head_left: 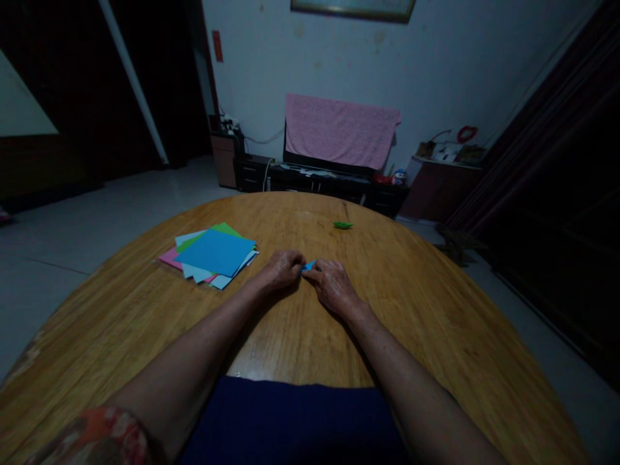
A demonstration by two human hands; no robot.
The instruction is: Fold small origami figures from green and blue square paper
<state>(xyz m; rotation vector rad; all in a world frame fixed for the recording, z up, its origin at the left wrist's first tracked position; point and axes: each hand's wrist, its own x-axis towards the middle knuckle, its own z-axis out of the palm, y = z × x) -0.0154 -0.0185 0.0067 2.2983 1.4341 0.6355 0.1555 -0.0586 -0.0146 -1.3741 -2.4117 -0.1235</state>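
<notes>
A small folded piece of blue paper (310,265) is held between my two hands, low over the middle of the table. My left hand (285,268) pinches its left end with closed fingers. On the other side my right hand (333,281) grips it between thumb and fingers. Much of the blue paper is hidden behind the fingers. Left of my hands lies a fanned stack of coloured paper sheets, a blue sheet (217,252) on top. Farther off to the right sits a small folded green paper piece (343,225).
The round wooden table (426,310) fills the foreground, its far edge curving past my hands. Beyond it stand a low black cabinet (314,184) and a screen covered by a pink cloth (341,129). A side cabinet (436,187) stands at the back right.
</notes>
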